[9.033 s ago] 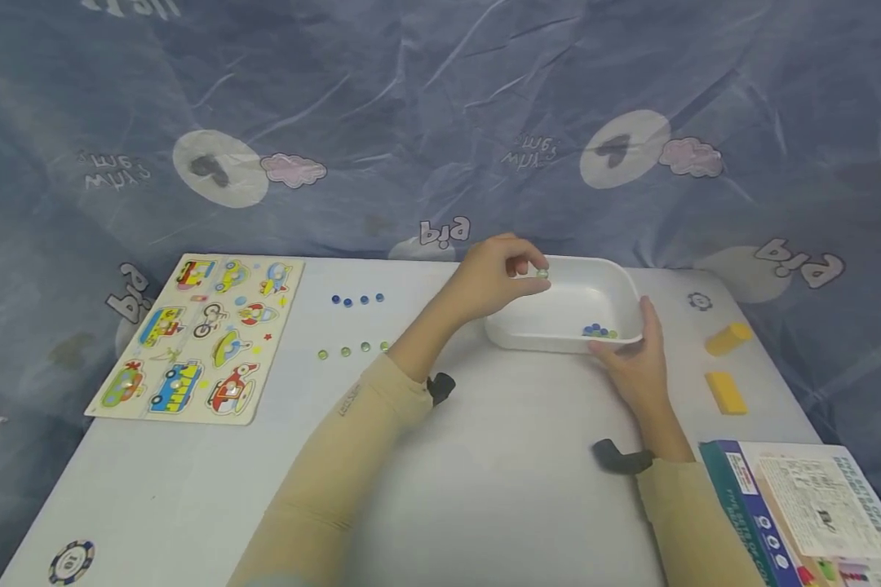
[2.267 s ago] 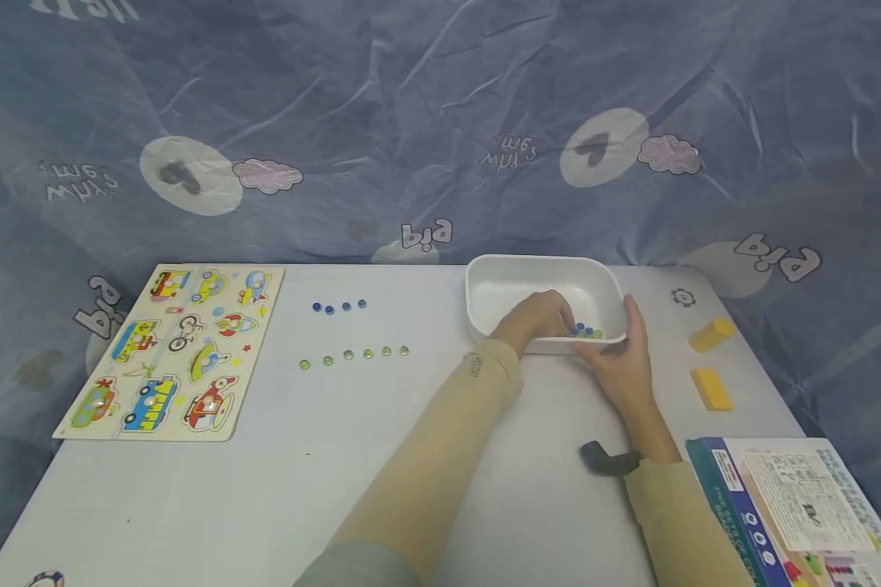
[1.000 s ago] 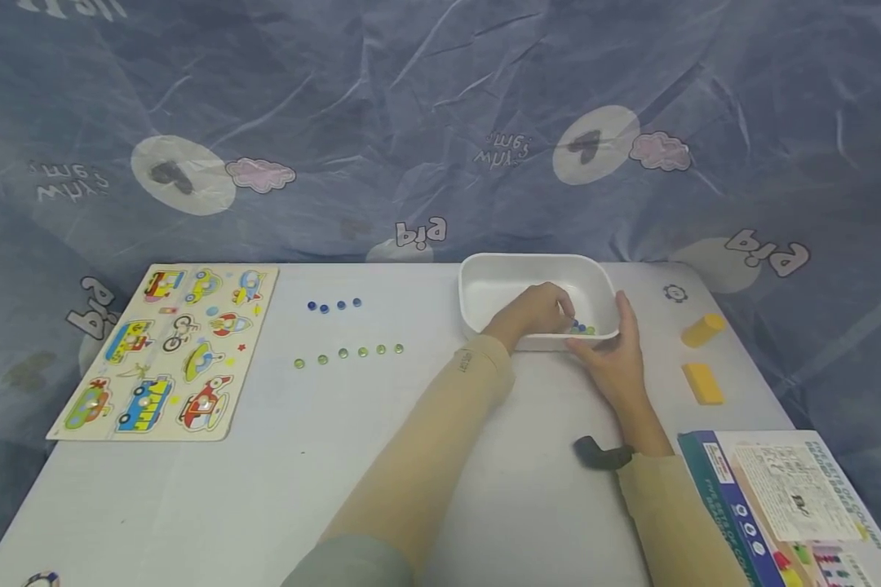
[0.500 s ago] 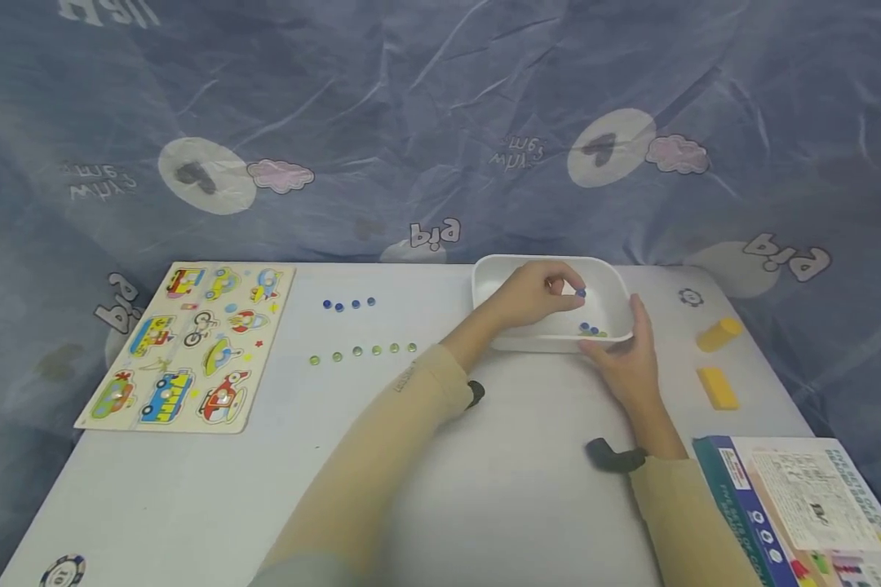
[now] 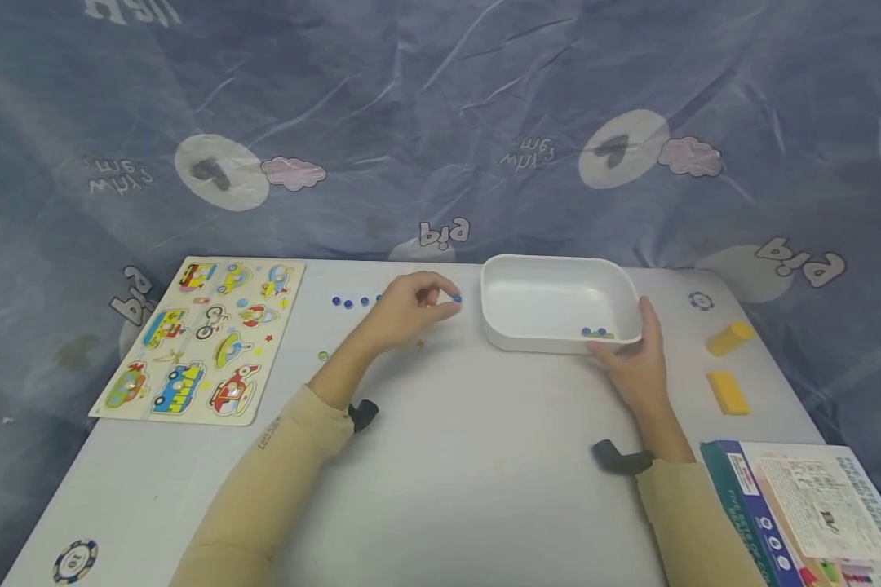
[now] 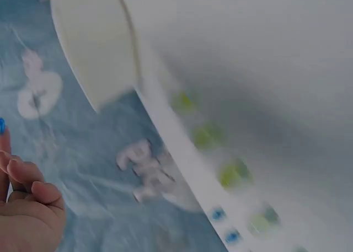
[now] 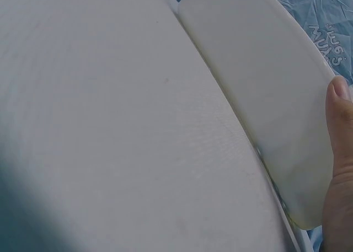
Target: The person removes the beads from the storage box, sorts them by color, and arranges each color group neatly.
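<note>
Left hand (image 5: 404, 314) pinches small round blue bead (image 5: 457, 298), thumb to forefinger, just left of white rectangular round-cornered tray (image 5: 536, 342) (I spot few blue and green beads (image 5: 600, 332) huddled inside). Right hand (image 5: 640, 368) grips tray's near right corner.

light was soft and dim | cloth (image 5: 382, 122) had shiny creases | green beads (image 6: 234, 173) looked smeary in left wrist view
</note>
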